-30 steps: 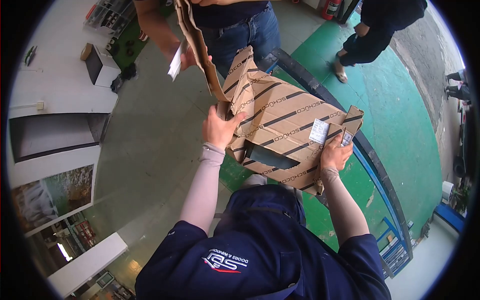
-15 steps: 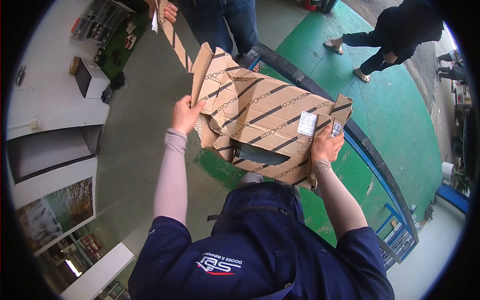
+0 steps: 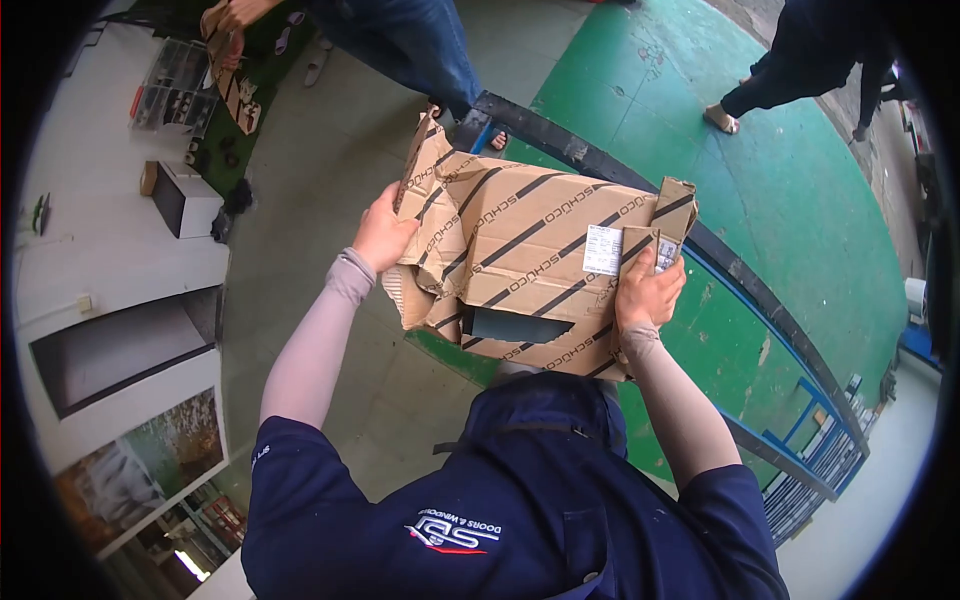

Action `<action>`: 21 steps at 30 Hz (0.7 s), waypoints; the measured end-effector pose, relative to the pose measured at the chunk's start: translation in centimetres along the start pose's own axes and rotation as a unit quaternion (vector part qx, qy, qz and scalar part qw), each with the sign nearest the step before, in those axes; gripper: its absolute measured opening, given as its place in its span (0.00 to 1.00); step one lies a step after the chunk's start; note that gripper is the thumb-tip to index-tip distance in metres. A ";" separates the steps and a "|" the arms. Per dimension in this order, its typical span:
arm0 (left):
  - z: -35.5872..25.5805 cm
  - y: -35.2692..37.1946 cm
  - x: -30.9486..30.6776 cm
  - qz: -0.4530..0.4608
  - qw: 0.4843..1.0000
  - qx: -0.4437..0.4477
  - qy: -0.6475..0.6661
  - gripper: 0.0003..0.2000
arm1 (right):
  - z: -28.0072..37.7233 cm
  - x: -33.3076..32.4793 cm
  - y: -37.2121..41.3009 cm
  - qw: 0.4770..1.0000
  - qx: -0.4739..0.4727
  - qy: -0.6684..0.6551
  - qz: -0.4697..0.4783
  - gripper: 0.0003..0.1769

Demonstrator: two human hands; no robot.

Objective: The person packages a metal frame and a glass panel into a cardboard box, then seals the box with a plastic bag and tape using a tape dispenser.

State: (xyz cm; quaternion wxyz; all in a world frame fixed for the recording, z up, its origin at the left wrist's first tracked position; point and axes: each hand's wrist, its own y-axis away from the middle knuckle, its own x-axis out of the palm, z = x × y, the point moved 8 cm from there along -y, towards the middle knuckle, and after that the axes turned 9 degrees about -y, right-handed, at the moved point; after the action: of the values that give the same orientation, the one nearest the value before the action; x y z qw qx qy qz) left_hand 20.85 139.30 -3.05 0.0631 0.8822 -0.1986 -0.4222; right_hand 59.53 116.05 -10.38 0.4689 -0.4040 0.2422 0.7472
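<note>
A torn brown cardboard box (image 3: 545,235) with black stripes and SCHÜCO lettering is held in front of my body. My left hand (image 3: 386,232) grips its crumpled, ripped end. At the opposite end, my right hand (image 3: 648,292) clasps the box beside its folded flaps (image 3: 673,212). A white printed label (image 3: 602,249) is stuck close to my right fingers. Through a ragged hole in the near side, a dark grey surface (image 3: 515,326) shows; what it belongs to is hidden.
Another person's hand (image 3: 232,45) at upper left holds a torn cardboard strip (image 3: 237,98). That person's jeans (image 3: 405,45) are just beyond the box. A black-edged blue metal frame (image 3: 720,262) runs beside it. Another person (image 3: 800,60) walks at upper right.
The other person has moved left with the cardboard strip, which is now apart from the box. My hands still hold the box, now turned slightly. The person at upper right has moved farther off.
</note>
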 end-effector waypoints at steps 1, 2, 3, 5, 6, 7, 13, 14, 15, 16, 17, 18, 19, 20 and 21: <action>-2.7 0.4 0.0 -0.016 0.998 -0.011 -0.061 0.32 | 0.2 -0.1 0.0 1.000 0.006 0.000 0.008 0.42; -4.3 0.5 0.5 -0.031 0.992 -0.021 -0.121 0.30 | 0.2 -0.1 0.0 1.000 0.013 0.002 0.008 0.42; -4.8 0.3 1.5 -0.029 0.990 -0.021 -0.138 0.30 | 0.1 0.0 0.0 1.000 0.011 0.005 0.009 0.42; -6.8 0.3 2.6 -0.004 0.986 -0.038 -0.162 0.30 | 0.1 0.1 0.0 1.000 0.002 0.009 0.008 0.43; -7.2 0.3 3.0 0.016 0.981 -0.058 -0.184 0.31 | 0.0 0.1 0.1 1.000 0.005 0.012 0.009 0.43; -7.0 0.3 3.6 0.009 0.980 -0.050 -0.194 0.30 | 0.1 0.2 0.1 1.000 0.004 0.013 0.009 0.43; -7.6 0.0 4.1 0.020 0.971 -0.038 -0.234 0.29 | 0.0 0.2 0.0 1.000 -0.003 0.010 0.003 0.43; -6.8 0.1 3.4 0.033 0.978 -0.044 -0.200 0.30 | 0.0 0.2 0.1 1.000 -0.006 0.008 0.004 0.43; -5.9 -0.3 2.5 0.039 0.987 -0.036 -0.154 0.30 | 0.2 0.0 0.1 1.000 0.009 -0.002 0.022 0.42; -4.7 -0.5 1.7 0.072 0.994 -0.027 -0.077 0.32 | 0.2 0.0 0.2 1.000 0.006 -0.005 0.024 0.42; -3.1 -0.3 1.0 0.098 0.993 -0.056 0.038 0.35 | 0.1 0.1 0.1 1.000 0.005 -0.005 0.022 0.42; -1.9 -0.1 0.5 0.125 0.977 -0.082 0.152 0.40 | 0.0 0.1 0.1 1.000 0.005 -0.004 0.020 0.42; -0.4 -0.8 0.0 0.125 0.977 -0.079 0.151 0.40 | 0.1 0.0 0.1 1.000 0.005 -0.009 0.022 0.43; 1.1 -1.3 0.8 0.157 0.887 -0.099 0.423 0.44 | -0.1 0.0 0.2 1.000 0.005 -0.009 0.021 0.43; 1.9 -2.0 1.8 0.177 0.721 -0.111 0.661 0.49 | -0.3 0.0 0.3 1.000 0.001 -0.002 0.019 0.43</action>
State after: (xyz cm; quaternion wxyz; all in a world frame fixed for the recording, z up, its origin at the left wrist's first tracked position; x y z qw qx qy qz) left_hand 20.98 140.55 -6.12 0.3490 0.8729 -0.2109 0.2678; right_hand 59.38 115.74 -10.59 0.4553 -0.3974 0.2499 0.7565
